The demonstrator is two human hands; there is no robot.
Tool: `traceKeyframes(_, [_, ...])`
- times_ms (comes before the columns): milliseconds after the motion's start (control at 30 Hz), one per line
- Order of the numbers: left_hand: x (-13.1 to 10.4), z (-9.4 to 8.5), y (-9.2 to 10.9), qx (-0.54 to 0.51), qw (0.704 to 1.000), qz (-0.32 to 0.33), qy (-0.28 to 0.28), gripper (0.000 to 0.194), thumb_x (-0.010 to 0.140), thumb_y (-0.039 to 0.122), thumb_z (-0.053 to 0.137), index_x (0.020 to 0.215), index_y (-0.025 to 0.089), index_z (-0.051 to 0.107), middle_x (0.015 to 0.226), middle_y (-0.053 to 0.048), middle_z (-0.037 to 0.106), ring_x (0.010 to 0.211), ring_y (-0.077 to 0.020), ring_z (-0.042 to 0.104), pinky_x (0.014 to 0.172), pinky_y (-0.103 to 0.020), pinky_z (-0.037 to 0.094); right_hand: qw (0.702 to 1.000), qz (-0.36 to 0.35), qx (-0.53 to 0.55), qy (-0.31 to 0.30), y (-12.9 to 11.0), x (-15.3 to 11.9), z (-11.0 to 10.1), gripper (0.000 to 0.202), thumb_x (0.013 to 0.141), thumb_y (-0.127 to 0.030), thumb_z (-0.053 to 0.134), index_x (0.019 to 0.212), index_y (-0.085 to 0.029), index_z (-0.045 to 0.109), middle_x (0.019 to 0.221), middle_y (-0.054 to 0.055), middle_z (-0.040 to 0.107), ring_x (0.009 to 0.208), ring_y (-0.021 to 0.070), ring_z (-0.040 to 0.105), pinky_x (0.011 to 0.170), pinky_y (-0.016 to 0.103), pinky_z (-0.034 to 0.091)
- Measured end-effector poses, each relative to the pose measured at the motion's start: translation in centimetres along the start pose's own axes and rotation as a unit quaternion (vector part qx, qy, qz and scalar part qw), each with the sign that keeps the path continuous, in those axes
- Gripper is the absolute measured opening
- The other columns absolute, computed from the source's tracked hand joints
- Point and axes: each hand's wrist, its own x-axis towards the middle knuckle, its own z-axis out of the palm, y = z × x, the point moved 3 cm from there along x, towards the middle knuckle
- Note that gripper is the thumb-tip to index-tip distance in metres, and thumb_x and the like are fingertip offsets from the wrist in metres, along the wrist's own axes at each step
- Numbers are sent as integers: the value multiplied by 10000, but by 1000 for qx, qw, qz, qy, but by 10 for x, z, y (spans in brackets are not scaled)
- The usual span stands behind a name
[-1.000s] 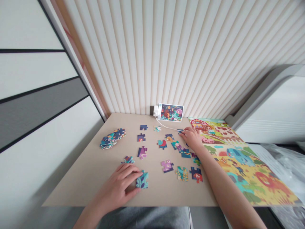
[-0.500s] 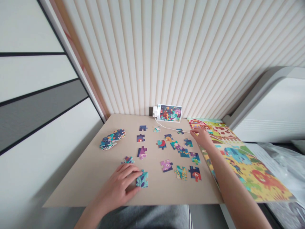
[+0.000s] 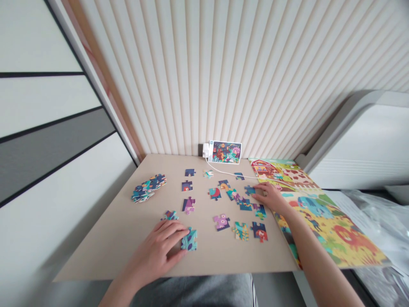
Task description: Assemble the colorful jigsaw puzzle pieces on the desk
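My left hand (image 3: 159, 247) rests low on the table with its index finger and thumb at the left corners of a teal puzzle piece (image 3: 189, 239) with purple spots. Just beyond its knuckles lies another puzzle piece (image 3: 170, 215), partly covered. At the right, my right hand (image 3: 270, 196) has its fingers apart, the tips at the edge of a blue puzzle piece (image 3: 249, 190). Close by it are a joined strip of puzzle pieces (image 3: 245, 204) and a green-and-purple puzzle piece (image 3: 260, 211). A white cable (image 3: 230, 174) runs past above this hand.
A stack of puzzle pieces (image 3: 148, 188) lies at the left of the table (image 3: 128, 238). Several loose pieces are spread across the middle. A picture card (image 3: 225, 152) leans at the wall beside a white charger (image 3: 205, 150). Farm and animal picture boards (image 3: 332, 226) cover the right side.
My right hand has let go of the white cable and come down to the blue puzzle piece. The cable now lies farther right across the boards. My left hand stays at its piece.
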Motion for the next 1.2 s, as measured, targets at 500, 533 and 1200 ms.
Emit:
traceKeyframes(500, [1,-1,0,-5,1000,3,1,379,921,312,640,1297,264,631,1217,-61,668,1136,-232,599,1082,-414,440,987,55,144,49,-7,-5,-4,258,879,-429,622,1030,-222,659,962,70,730,901,252,684,834,409,536])
traceKeyframes(533, [1,-1,0,-4,1000,4,2,376,922,310,639,1295,265,632,1214,-62,669,1133,-231,601,1082,-415,439,985,60,154,51,-6,-5,-4,264,879,-432,625,1035,-223,661,959,71,732,903,253,687,837,411,540])
traceKeyframes(1200, [0,1,-1,0,1000,-8,-9,375,933,334,629,1300,259,625,1231,-65,661,1153,-233,591,1090,-417,430,937,108,326,67,-15,-6,-1,423,801,-563,732,1013,-198,696,837,65,754,799,245,713,740,366,572])
